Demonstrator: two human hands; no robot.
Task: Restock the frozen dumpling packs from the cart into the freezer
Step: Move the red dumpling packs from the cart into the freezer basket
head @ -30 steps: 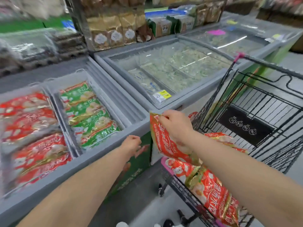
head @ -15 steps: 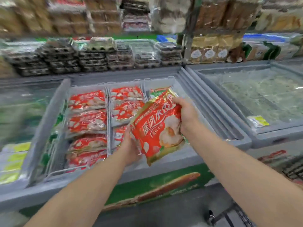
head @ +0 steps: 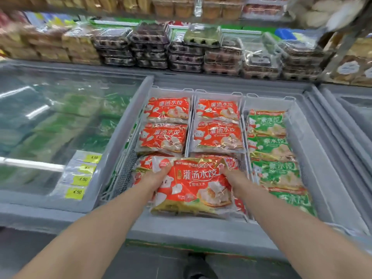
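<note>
A red dumpling pack (head: 193, 186) lies flat over the near end of the open freezer (head: 181, 230), on top of other red packs. My left hand (head: 156, 176) grips its left edge and my right hand (head: 231, 178) grips its right edge. Two white baskets behind it hold more red packs (head: 165, 137). The right basket holds a row of green packs (head: 269, 150). The cart is out of view.
A closed glass-lidded freezer (head: 60, 125) with yellow price tags (head: 80, 178) stands to the left. Another freezer (head: 354, 117) sits at the right. Stacked egg cartons (head: 185, 49) and packaged goods fill the shelf behind. My shoe (head: 198, 266) shows on the floor below.
The red pack has come from the cart over to the freezer and now lies flat on the near red packs. My left hand has joined the right one on it.
</note>
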